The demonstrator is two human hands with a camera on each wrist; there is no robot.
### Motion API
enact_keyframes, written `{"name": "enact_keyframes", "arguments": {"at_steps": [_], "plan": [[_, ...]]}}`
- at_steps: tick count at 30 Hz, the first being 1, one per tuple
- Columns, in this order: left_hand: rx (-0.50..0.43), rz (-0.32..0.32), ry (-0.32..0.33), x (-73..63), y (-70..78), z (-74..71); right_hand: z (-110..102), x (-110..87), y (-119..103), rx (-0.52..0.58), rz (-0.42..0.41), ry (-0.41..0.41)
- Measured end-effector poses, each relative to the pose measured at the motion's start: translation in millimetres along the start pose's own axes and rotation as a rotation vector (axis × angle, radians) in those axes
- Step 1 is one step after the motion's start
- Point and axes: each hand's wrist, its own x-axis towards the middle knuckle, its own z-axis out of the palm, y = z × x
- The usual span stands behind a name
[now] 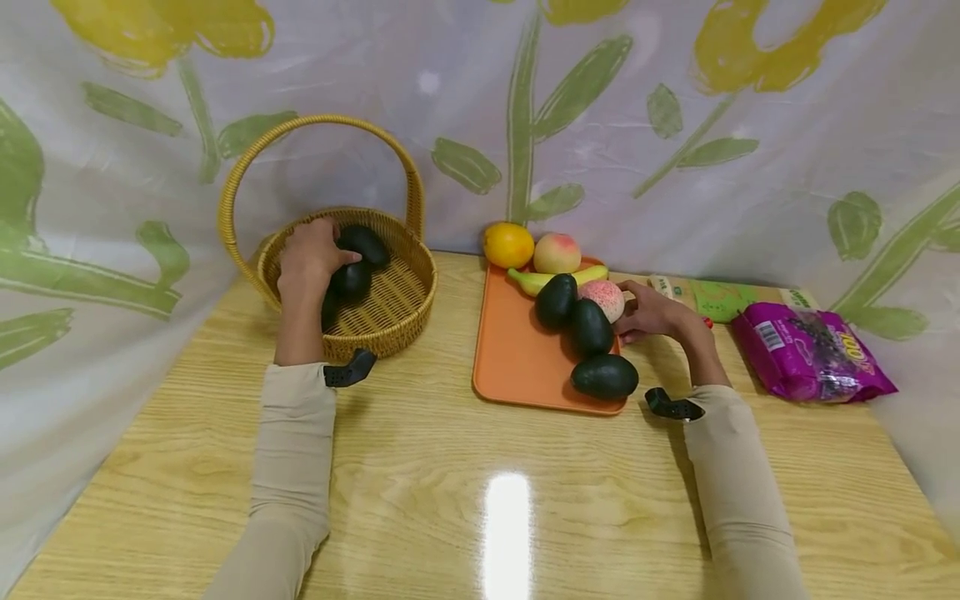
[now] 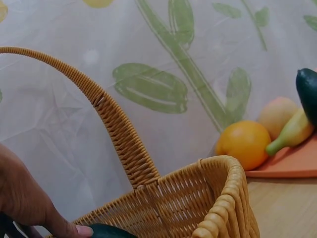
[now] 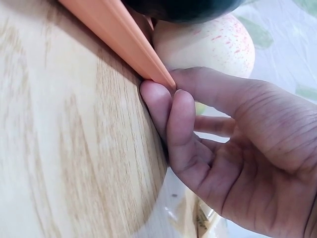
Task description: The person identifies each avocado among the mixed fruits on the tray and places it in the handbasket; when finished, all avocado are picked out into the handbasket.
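Note:
In the head view my left hand reaches into a round wicker basket with a tall handle. Its thumb and fingers hold a dark green avocado, and another avocado lies just below the thumb. The left wrist view shows the thumb on dark green skin inside the basket. At the right edge of an orange tray, my right hand pinches the tray's rim, close beside a pink-speckled peach. Three avocados lie on the tray's right side.
Behind the avocados are a banana, a peach and an orange at the tray's back. To the right lie a purple packet and a green-beige packet. A flowered curtain hangs behind the wooden table.

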Motion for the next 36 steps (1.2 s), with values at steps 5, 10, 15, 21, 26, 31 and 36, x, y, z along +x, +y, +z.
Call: {"name": "enact_keyframes", "arguments": {"at_steps": [5, 10, 15, 21, 26, 31, 36], "plan": [[0.005, -0.012, -0.001, 2.3, 1.6, -0.2, 0.3, -1.0, -0.5, 0.010, 0.010, 0.007], [0.005, -0.027, -0.004, 3.9, 4.9, -0.7, -1.4, -1.8, -0.5, 0.028, 0.023, 0.006], [-0.001, -0.020, 0.027, 0.7, 3.0, -1.8, -0.5, -1.4, -1.5, 0.020, 0.008, 0.006], [0.026, 0.026, 0.080, -5.0, -1.1, -4.0, 2.3, 1.5, -5.7, -0.034, 0.009, -0.005], [0.094, 0.116, 0.071, -15.6, 18.1, -10.7, 1.0, 2.7, -7.5, -0.031, 0.005, -0.012], [0.080, 0.258, -0.080, -25.8, 48.2, -17.5, 0.4, 1.5, -5.1, -0.025, 0.015, -0.016], [0.022, 0.501, -0.148, -28.3, 76.3, -7.3, 0.5, 0.7, -1.7, 0.014, 0.012, -0.005]]}}
